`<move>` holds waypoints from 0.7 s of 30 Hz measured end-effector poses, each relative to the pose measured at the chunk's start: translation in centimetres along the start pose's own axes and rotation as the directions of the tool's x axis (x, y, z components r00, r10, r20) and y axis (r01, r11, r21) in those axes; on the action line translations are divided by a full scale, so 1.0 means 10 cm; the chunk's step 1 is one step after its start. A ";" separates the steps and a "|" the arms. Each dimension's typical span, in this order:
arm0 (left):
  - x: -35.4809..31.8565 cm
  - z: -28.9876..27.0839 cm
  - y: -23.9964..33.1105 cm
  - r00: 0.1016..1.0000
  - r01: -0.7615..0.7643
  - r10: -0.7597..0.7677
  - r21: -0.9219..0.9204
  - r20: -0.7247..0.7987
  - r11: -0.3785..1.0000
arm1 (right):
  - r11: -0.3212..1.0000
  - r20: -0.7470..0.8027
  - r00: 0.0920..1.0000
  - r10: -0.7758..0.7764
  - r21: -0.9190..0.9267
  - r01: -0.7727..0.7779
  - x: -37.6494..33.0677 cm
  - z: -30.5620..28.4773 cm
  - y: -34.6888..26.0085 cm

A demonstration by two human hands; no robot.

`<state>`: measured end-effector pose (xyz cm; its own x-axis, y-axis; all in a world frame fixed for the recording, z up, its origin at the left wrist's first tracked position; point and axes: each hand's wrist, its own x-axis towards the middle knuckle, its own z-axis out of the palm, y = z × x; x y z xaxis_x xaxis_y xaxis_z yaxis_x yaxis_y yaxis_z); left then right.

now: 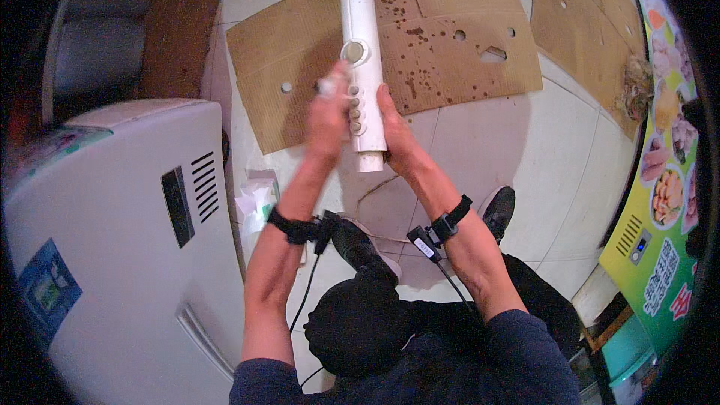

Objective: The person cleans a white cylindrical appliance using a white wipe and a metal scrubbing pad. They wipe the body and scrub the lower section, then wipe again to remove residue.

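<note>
1. White tube-shaped appliance (361, 67) held upright at centre frame, running from 12 o'clock down toward the hands; clear cap at its top end, a round grey dial and a column of small buttons on the face turned toward the person.
2. Right hand (396, 131) at 3 o'clock of the tube, fingers closed along its lower side, clamped on the body. Likely the steadying hand, bracing the tube so it does not turn.
3. Left hand (328, 116) at 9 o'clock of the tube, pressed against it; fingers pinched together on a small pale object (326, 87), blurred, kind not discernible. It sits level with the dial and button column, so the hand appears to be working at that face.
4. Both wrists carry black straps with small units and trailing cables (304, 296).
5. Flattened brown cardboard (442, 45) lies on the pale tiled floor (540, 150) from 11 to 2 o'clock, spotted with dark drips; probably laid to catch mess under the work.
6. White cabinet appliance (112, 232) at 8 o'clock, vented panel facing in.
7. Crumpled clear wrapper (255, 199) on the floor beside the cabinet.
8. Black shoes (499, 210) at 5 o'clock.
</note>
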<state>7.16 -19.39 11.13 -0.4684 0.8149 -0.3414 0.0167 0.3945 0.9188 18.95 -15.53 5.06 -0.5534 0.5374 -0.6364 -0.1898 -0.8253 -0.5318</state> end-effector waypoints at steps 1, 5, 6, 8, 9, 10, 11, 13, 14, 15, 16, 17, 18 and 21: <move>-0.10 0.09 -0.06 0.974 -0.216 0.205 0.128 0.099 0.968 | 1.000 -0.043 0.999 -0.021 0.017 0.022 0.00 -0.01 0.01; -0.49 0.02 -0.38 0.977 -0.195 0.199 -0.062 0.077 0.979 | 0.996 -0.067 0.997 -0.039 -0.077 0.034 0.08 -0.12 0.06; -0.54 -0.06 -0.41 0.991 -0.128 0.135 -0.196 0.022 0.972 | 0.996 -0.117 0.993 0.034 -0.083 -0.044 0.08 -0.15 0.05; -0.53 -0.20 -0.41 0.998 0.006 -0.037 -0.459 -0.058 0.889 | 0.996 0.025 1.000 0.017 -0.088 -0.015 0.09 -0.17 0.03; -0.50 -0.24 -0.39 0.989 0.067 -0.130 -0.580 -0.068 0.812 | 0.996 0.046 0.998 0.036 -0.085 -0.032 0.09 -0.17 0.02; -0.45 -0.24 -0.34 0.989 0.047 -0.131 -0.707 -0.066 0.705 | 0.996 0.077 0.997 0.032 -0.080 -0.025 0.09 -0.16 -0.01; -0.42 -0.23 -0.29 0.996 -0.064 0.024 -0.496 -0.086 0.866 | 0.997 0.096 0.995 0.031 -0.071 -0.024 0.10 -0.13 -0.03; -0.43 -0.16 -0.19 0.850 -0.526 0.526 -0.049 -0.013 0.849 | 0.992 0.149 0.983 0.110 -0.074 -0.100 0.07 -0.05 -0.06; -0.47 -0.11 -0.16 0.749 -0.663 0.633 0.233 0.198 0.711 | 0.996 0.154 0.985 0.084 0.014 -0.088 0.07 0.00 -0.07; -0.52 -0.13 -0.15 0.686 -0.719 0.654 0.435 0.320 0.542 | 0.990 0.177 0.982 0.061 0.115 -0.082 0.08 0.04 -0.09; -0.58 -0.13 -0.16 0.633 -0.746 0.571 0.609 0.523 0.268 | 0.973 0.192 0.981 0.036 0.216 -0.078 0.06 0.07 -0.10; -0.64 -0.20 -0.19 0.645 -0.733 0.653 0.563 0.398 0.381 | 0.983 0.246 0.965 0.089 0.132 -0.124 0.10 0.09 -0.15; -0.68 -0.28 -0.22 0.666 -0.721 0.669 0.514 0.330 0.465 | 0.998 0.032 0.998 0.047 -0.031 -0.046 0.07 0.13 -0.14; -0.75 -0.56 -0.32 0.956 -0.222 0.267 0.297 -0.120 0.929 | 0.999 0.015 1.000 0.016 -0.045 -0.015 0.10 0.22 -0.23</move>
<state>5.67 -29.17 11.87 -0.5496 0.8335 -0.0569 0.3823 0.3115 0.8699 17.05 -13.44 6.89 -0.5684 0.5214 -0.6364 -0.1442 -0.8247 -0.5468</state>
